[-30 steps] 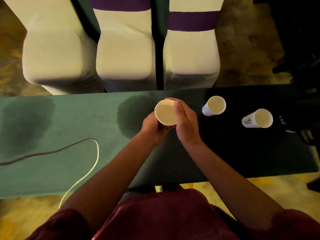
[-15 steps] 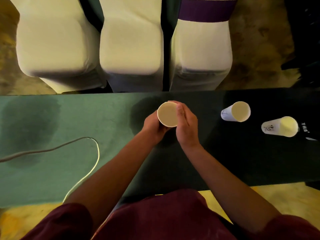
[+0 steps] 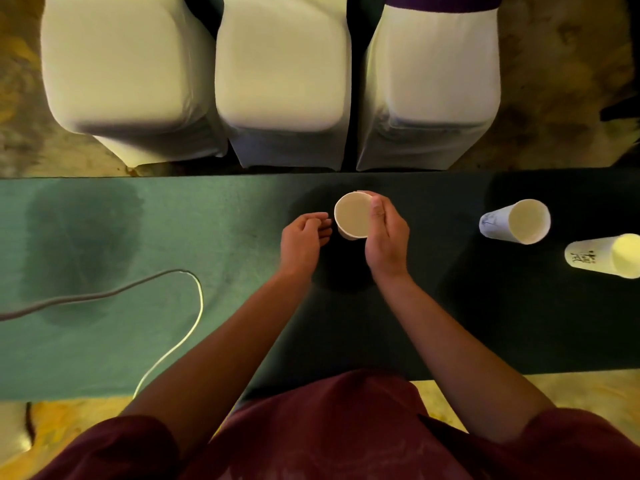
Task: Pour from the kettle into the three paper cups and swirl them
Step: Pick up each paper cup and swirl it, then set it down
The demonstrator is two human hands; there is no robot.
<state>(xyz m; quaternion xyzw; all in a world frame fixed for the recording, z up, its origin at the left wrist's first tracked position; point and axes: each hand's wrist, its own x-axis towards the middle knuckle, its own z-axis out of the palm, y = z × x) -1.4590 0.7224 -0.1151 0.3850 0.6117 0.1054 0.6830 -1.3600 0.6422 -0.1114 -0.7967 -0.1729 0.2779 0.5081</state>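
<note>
Nearest the camera is the person's dark red shirt (image 3: 329,431), with both bare forearms reaching forward over the near edge of the surface (image 3: 467,323). A pale cable (image 3: 187,337) loops across the left part of the surface and drops over the near edge. Two dark patches mark the green cloth, one toward the left end and one under the hands; whether they are wet cannot be told.

Around the middle of the surface, the right hand (image 3: 386,237) is wrapped around a paper cup (image 3: 351,214), thumb on the near rim and fingers round the far side, and holds it upright. The left hand (image 3: 303,239) sits just beside the cup, half curled and holding nothing, its fingertips near the cup wall but apart from it. The inside of the cup looks a flat pale colour, and a liquid level cannot be made out.

Toward the right end, a second cup (image 3: 516,225) and a third cup (image 3: 604,256) stand well apart from the held one. The kettle is not in view. Beyond the far edge stand three covered chairs (image 3: 280,64).

This looks like the swirling step on the first cup, worked with one hand. The next move probably calls for keeping the cup level while circling it so nothing slops over the rim, then setting it down on the surface and reaching to the right for the second cup.
</note>
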